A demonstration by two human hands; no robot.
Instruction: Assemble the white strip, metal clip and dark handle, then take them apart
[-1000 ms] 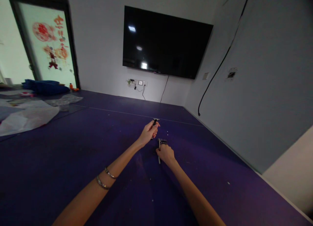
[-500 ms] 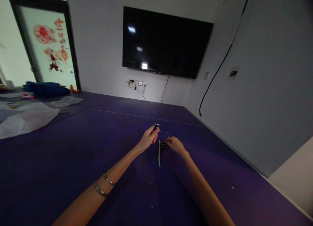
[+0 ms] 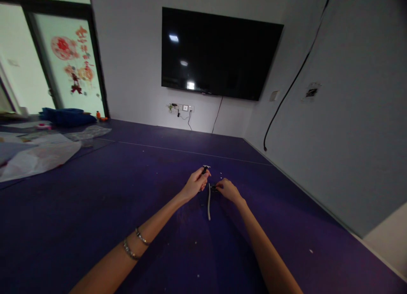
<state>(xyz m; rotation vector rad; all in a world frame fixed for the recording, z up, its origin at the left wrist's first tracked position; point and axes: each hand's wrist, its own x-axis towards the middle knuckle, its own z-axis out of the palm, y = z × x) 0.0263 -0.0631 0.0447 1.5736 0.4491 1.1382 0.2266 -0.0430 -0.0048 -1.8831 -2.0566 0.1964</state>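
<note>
Over the purple surface [image 3: 152, 192], your right hand [image 3: 230, 189] has shifted off the pale strip [image 3: 209, 206], so work seems centred on the small dark piece [image 3: 213, 188] beside it, fingers narrowed there, grip unclear, while your left hand [image 3: 194, 185] holds a dark-handled tool [image 3: 205, 170].

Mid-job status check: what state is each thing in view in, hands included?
Left hand: closed around the tool.
Dark-handled tool: held, silver head exposed.
Right hand: fingertips at the small dark part; grip unclear.
Small dark part: partly hidden.
Pale strip: lying nearly straight.
Television: screen dark, reflecting lights.
Black cable: hanging, lower end loose.
Blue cloth: heaped.
</note>
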